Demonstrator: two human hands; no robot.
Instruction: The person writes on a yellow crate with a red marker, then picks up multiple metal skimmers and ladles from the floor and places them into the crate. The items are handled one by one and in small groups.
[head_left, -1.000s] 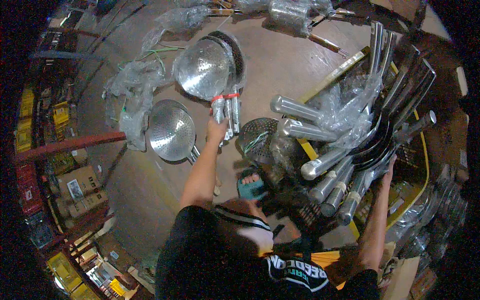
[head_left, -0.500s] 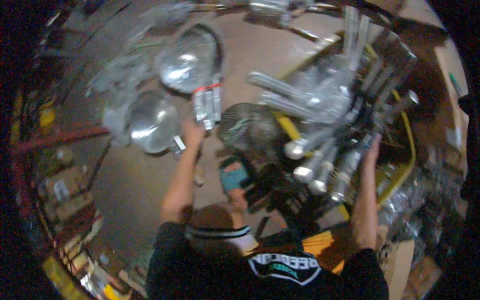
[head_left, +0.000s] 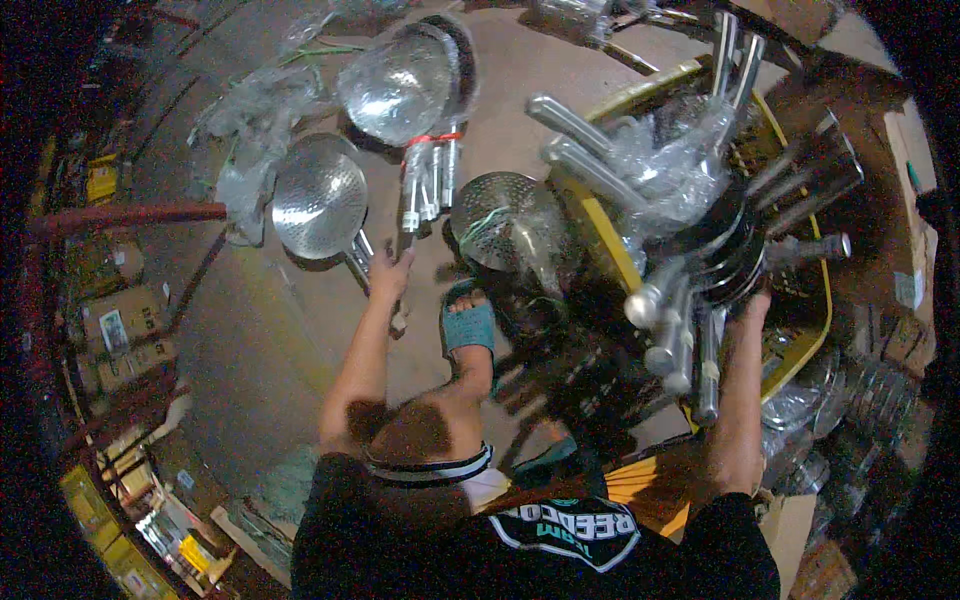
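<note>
My left hand (head_left: 390, 273) is closed, its curled fingertips against a dark end below the bundled strainer handles (head_left: 430, 185). What it grips is unclear. Those handles, tied with a red band, belong to stacked strainers (head_left: 400, 85) in clear wrap. Left of this hand lies a perforated metal skimmer (head_left: 320, 190), its handle running under my wrist. My right hand (head_left: 755, 306) is closed around the rim of a stack of metal ladles (head_left: 738, 255) over a yellow-rimmed crate (head_left: 822, 290). Their tubular handles fan toward me; the fingers are partly hidden behind the bowls.
Another perforated skimmer (head_left: 495, 205) lies on the floor beside the crate. Plastic-wrapped long-handled utensils (head_left: 660, 165) stick out of it. Crumpled clear plastic (head_left: 265, 120) lies at the far left near a red bar (head_left: 130, 218). Cardboard boxes (head_left: 125, 310) stand along the left.
The view has shifted, so the floor items appear higher. My left hand has come nearer to me relative to the strainers. My right hand and the ladles have shifted slightly right.
</note>
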